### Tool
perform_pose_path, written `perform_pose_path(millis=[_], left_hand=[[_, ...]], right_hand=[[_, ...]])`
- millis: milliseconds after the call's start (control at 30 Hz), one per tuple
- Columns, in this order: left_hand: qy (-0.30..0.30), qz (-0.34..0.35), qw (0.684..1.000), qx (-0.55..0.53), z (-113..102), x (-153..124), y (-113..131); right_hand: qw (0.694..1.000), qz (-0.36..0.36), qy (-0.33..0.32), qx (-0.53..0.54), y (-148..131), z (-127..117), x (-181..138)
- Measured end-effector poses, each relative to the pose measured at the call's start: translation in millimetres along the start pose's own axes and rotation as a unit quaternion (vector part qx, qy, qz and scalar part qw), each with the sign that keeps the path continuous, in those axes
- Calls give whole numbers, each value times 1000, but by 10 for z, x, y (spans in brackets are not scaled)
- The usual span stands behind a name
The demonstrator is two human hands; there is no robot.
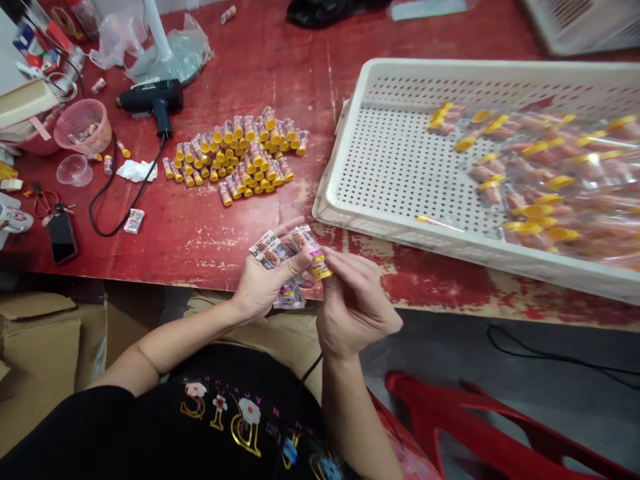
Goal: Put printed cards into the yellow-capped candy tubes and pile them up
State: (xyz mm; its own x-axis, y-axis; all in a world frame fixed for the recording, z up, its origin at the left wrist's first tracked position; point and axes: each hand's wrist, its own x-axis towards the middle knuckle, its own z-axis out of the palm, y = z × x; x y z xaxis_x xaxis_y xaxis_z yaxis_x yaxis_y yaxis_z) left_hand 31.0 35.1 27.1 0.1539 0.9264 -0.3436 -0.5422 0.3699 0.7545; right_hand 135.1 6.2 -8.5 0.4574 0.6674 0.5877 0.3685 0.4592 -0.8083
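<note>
My left hand (260, 283) is closed on a small stack of flat printed labels (270, 249), its thumb across the front. Part of the stack shows below the palm. A single printed label (309, 244) with a yellow lower edge stands out to the right, between the two hands. My right hand (355, 300) pinches this label's right edge with thumb and fingertips. Whether it is a loose label or an open sleeve I cannot tell. Beyond my hands stands a cluster of small yellow-ended tubes (237, 153) on the red table (200, 233).
To the right sits a white perforated crate (400, 157) holding many clear pieces with yellow ends. A black heat gun (155, 100) lies at the back left, its cord looping forward. Nearby are a pink basket (85, 127), a phone (63, 237) and a small label stack (134, 221).
</note>
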Motion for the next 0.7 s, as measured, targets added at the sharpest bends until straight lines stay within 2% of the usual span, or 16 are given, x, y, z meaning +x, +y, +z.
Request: perform_pose_path(millis=[167, 267, 367, 433, 500, 600, 700], left_hand=[[30, 8, 999, -3, -76, 157, -16], [54, 0, 998, -32, -167, 390, -19], [122, -22, 989, -78, -322, 617, 9], [168, -32, 980, -100, -450, 695, 36], [186, -37, 977, -102, -579, 706, 55], [205, -34, 973, -99, -745, 672, 65], [246, -14, 964, -105, -869, 679, 76]], right_hand=[[999, 29, -26, 22, 69, 129, 31], [995, 78, -42, 51, 291, 329, 91], [992, 104, -43, 50, 679, 714, 284], [997, 65, -39, 35, 970, 1035, 482], [998, 4, -55, 13, 1229, 1347, 687], [986, -65, -149, -42, 1485, 1715, 891], [950, -94, -271, -125, 1549, 1957, 878]])
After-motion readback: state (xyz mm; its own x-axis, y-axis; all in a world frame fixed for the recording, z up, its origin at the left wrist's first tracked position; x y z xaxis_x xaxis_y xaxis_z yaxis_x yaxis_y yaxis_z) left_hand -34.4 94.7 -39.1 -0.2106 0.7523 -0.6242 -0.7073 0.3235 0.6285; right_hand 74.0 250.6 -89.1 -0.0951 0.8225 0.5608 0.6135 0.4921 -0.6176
